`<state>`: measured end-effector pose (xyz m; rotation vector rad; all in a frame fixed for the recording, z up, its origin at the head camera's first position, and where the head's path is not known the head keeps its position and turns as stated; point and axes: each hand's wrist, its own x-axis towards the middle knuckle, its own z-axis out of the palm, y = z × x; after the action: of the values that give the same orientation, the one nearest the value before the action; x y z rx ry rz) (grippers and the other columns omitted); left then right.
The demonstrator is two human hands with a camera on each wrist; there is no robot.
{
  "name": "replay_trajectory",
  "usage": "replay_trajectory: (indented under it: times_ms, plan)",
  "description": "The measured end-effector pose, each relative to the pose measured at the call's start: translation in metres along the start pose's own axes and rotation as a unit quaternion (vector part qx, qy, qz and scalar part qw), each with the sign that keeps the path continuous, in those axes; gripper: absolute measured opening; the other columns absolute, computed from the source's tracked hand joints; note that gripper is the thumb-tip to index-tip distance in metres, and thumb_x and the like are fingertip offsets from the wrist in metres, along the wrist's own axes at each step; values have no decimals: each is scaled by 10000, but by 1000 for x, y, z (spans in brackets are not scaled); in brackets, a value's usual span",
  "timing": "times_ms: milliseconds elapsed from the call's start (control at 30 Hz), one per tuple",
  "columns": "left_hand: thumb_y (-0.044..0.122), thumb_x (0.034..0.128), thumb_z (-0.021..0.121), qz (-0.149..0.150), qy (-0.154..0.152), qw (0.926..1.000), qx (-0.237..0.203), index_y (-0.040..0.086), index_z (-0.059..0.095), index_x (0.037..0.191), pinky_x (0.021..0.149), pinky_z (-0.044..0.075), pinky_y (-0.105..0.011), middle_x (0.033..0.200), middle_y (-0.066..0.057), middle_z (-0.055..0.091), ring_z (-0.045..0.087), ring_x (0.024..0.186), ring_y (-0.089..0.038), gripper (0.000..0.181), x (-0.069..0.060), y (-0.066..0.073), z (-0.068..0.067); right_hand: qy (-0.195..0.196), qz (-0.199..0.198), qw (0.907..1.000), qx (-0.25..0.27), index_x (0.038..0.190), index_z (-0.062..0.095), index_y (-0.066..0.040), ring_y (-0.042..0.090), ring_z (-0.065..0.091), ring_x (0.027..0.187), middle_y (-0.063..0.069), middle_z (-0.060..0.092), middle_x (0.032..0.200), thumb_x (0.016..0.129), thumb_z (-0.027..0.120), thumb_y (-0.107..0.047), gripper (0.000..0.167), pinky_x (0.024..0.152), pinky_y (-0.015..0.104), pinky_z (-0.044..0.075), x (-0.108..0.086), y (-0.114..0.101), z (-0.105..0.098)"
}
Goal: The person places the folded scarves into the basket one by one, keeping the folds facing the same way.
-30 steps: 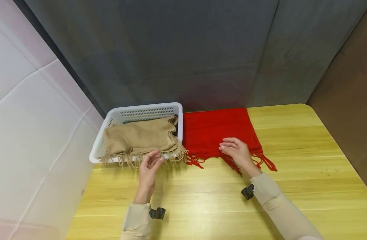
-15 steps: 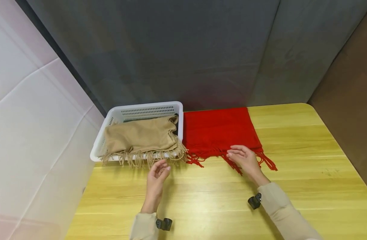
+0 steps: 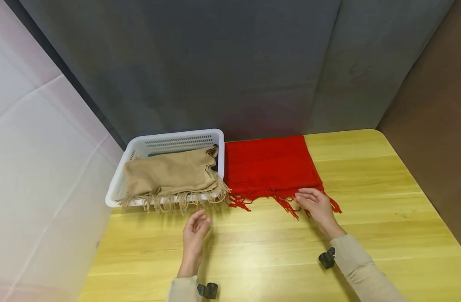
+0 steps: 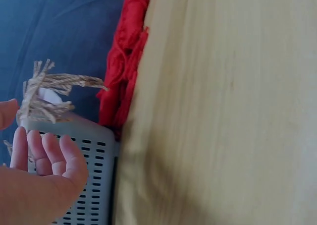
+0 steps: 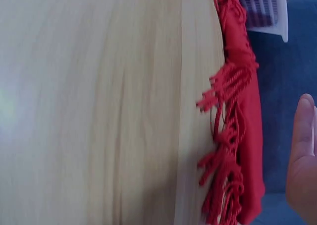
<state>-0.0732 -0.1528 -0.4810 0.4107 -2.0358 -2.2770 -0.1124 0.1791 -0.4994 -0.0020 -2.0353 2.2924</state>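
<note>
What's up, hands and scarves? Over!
Left hand, right hand: empty. Tan fringed cloth scarf in white plastic basket, fringe overhanging. Red fringed cloth scarf beside it. Nothing visibly blocking.

Two hands (image 3: 194,239) (image 3: 319,209); one tan fringed cloth (image 3: 170,172), one red fringed cloth (image 3: 268,165); one white basket (image 3: 177,142); two black wrist cameras (image 3: 211,290) (image 3: 326,258); two sleeves (image 3: 183,290) (image 3: 360,266); one counter (image 3: 260,251).

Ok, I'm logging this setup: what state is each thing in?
White basket: upright, loaded
Tan cloth: folded, fringe hanging over basket's front rim
Dark item: mostly covered by tan cloth
Red cloth: folded, lying flat on table
Left hand: relaxed fingers, holding nothing
Right hand: relaxed fingers, holding nothing
</note>
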Motion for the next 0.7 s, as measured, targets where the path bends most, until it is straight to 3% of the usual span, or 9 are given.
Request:
replay_trajectory:
  times_ms: [100, 267, 467, 567, 700]
  plan:
    - [37, 833, 584, 54, 64, 9998, 195, -49, 435, 1184, 771, 444, -222, 1049, -123, 465, 493, 888, -106, 392, 4, -5, 2, 92, 198, 9997, 86, 1133, 415, 181, 71, 623, 788, -7, 643, 894, 812, 618, -27, 433, 703, 221, 492, 2, -3, -4]
    - [-3, 809, 584, 280, 140, 9991, 270, -65, 471, 1136, 705, 452, -198, 986, -120, 499, 512, 832, -86, 352, 9, -13, 13, 233, 118, 9996, 89, 1133, 448, 147, 83, 623, 804, 98, 638, 965, 792, 666, -134, 493, 707, 230, 493, 8, 10, -17]
    - [-60, 774, 588, 929, 27, 9948, 415, -107, 506, 1061, 647, 442, -187, 918, -137, 532, 515, 773, -80, 303, 18, -28, 35, 689, 161, 9974, 108, 1091, 522, 62, 109, 623, 809, 108, 632, 991, 735, 723, -234, 505, 702, 234, 495, 18, 37, -33]
    - [-75, 767, 592, 1065, -53, 9928, 542, -109, 522, 1048, 690, 435, -182, 931, -190, 532, 509, 771, -94, 292, 22, -30, 47, 855, 230, 9960, 111, 1088, 520, 75, 100, 621, 795, 101, 634, 984, 741, 719, -196, 483, 693, 226, 497, 18, 34, -33]
    - [-75, 769, 602, 945, -226, 9941, 485, -123, 518, 1066, 689, 427, -171, 961, -244, 518, 515, 796, -168, 313, 27, -29, 65, 914, 281, 9946, -402, 1107, 506, 98, 59, 605, 782, 44, 642, 955, 777, 684, -194, 475, 674, 196, 493, 15, 15, -29]
